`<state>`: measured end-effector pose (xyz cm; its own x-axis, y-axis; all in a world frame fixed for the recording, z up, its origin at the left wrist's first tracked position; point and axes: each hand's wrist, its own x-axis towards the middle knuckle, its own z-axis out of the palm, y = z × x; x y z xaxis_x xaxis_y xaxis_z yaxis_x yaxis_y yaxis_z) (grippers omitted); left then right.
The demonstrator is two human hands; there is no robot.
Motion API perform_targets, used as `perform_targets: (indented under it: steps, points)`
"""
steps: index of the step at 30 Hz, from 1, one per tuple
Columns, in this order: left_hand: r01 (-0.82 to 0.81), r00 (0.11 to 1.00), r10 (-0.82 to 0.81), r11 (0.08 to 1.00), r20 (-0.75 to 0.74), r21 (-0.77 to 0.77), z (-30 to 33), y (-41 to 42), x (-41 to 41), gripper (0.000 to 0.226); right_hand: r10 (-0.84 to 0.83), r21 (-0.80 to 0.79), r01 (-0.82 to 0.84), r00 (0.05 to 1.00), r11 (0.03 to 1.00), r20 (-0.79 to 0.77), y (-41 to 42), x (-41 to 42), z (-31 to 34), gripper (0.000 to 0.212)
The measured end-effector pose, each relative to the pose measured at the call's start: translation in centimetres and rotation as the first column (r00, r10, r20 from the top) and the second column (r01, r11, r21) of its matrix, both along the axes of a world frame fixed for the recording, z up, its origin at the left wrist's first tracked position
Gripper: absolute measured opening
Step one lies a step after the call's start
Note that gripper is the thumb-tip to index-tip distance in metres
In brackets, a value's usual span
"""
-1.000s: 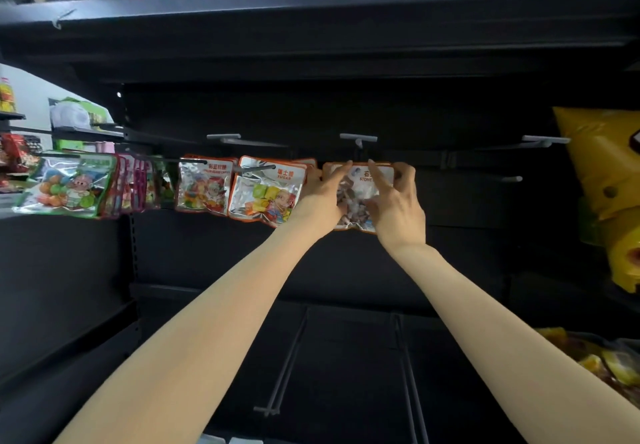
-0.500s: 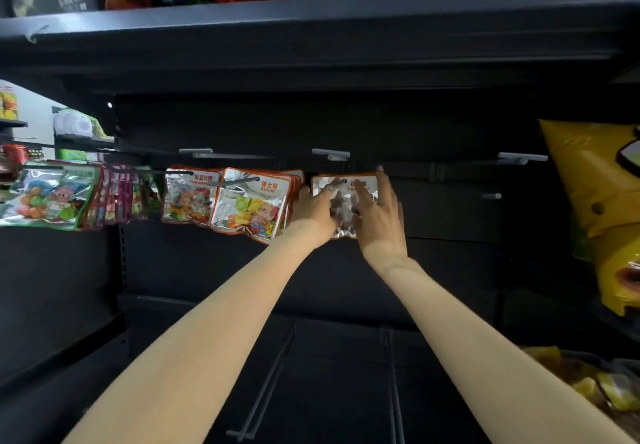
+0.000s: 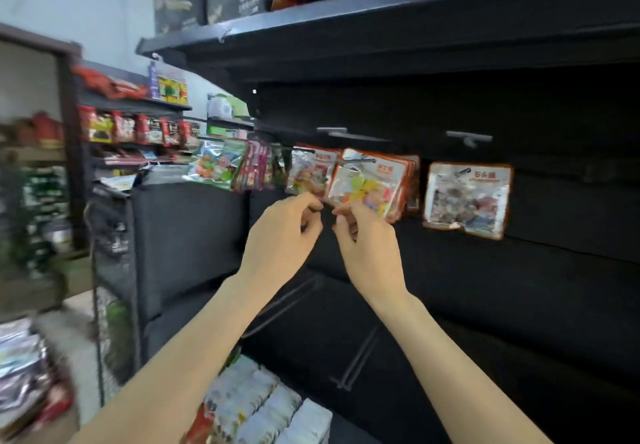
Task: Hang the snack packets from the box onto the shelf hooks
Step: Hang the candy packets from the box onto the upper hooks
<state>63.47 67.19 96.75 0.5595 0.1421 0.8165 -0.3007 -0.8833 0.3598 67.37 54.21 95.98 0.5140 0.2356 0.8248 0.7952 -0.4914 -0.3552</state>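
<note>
A silver snack packet with an orange rim (image 3: 465, 197) hangs alone on a shelf hook (image 3: 460, 172) at the right, and neither hand touches it. My left hand (image 3: 284, 232) and my right hand (image 3: 367, 235) hover close together to its lower left, in front of a stack of orange-rimmed packets (image 3: 370, 184). Their fingers are loosely curled and I see nothing in them. More packets (image 3: 310, 173) and a green-edged one (image 3: 216, 166) hang further left. The box of packets (image 3: 263, 405) lies below, between my forearms.
A dark shelf board (image 3: 381, 21) with large snack bags runs overhead. Bare hooks (image 3: 356, 357) stick out of the black back panel lower down. Grey label holders (image 3: 469, 137) sit above the hooks. Another stocked rack (image 3: 138, 128) stands at the left.
Both hands have let go of the silver packet, which now hangs on its hook, and have drawn back to the left. The view has swung left and down.
</note>
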Motion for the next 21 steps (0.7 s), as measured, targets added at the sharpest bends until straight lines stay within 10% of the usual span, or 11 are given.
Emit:
perform_targets:
  steps: [10,21]
  points:
    - [-0.349,0.866,0.225,0.912,-0.447,-0.215,-16.6,25.8,-8.2,0.01,0.149,-0.314,-0.3,0.892,0.901,-0.427,25.5,-4.3,-13.9,0.022]
    - [-0.512,0.431,0.232,0.858,-0.872,-0.025,-30.1,51.0,-14.3,0.03,0.096,-0.364,-0.561,0.628,0.743,-0.772,52.1,-7.7,-29.4,0.02]
